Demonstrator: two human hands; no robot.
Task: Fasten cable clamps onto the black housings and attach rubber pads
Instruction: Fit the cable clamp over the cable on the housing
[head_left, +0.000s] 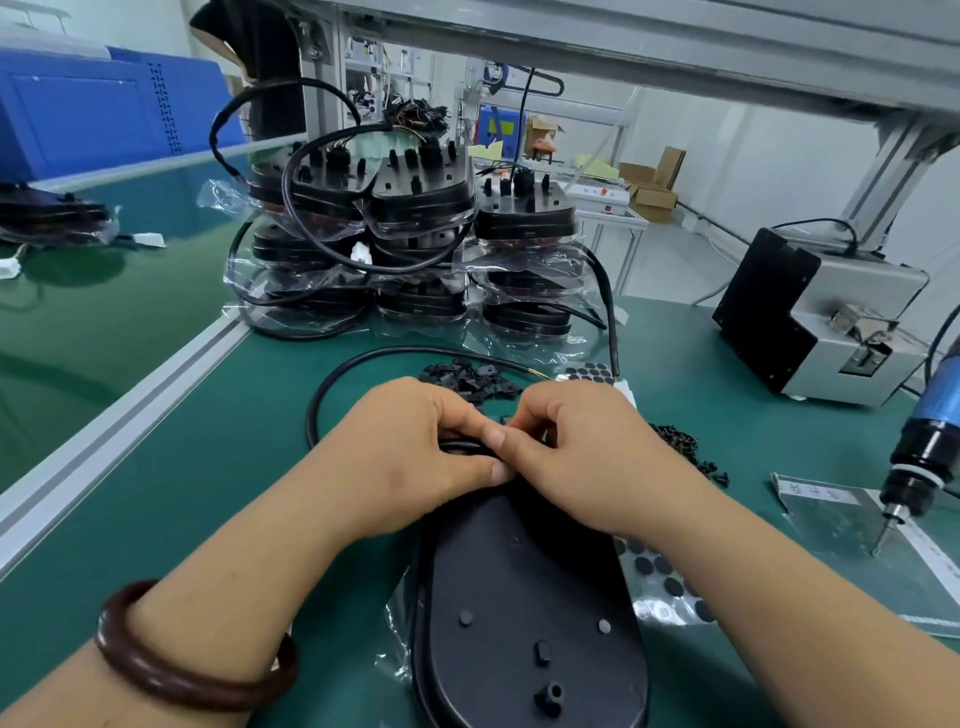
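The left hand (415, 452) was curled, thumb and forefinger pinching the black cable (332, 384) where it ran in at the far end of the black housing (519, 597). The right hand (576, 457) met it knuckle to fingertip at the same spot, fingers bent tight. I could not tell whether it pinched a clamp or only the cable, as the fingers hid whatever was between them.

To my eye this was the clamp step: seating a clamp over the cable at the housing's far end. The next move would call for holding that clamp square over its mount and freeing the right hand for a screw and the electric screwdriver (930, 441), which hung well to the right of the housing.

The housing lay flat on the table (208, 467), back side up, a long matte shell with rounded ends and a few small studs and bosses toward its near end. I could make out no pads on it.

Beyond the housing's far end sat a heap of cable clamps (470, 382), and to its far right a scatter of black screws (685, 449). A sheet of rubber pads (660, 577) lay just beside its right edge. Farther beyond stood the stacked housings (415, 234) in clear bags.
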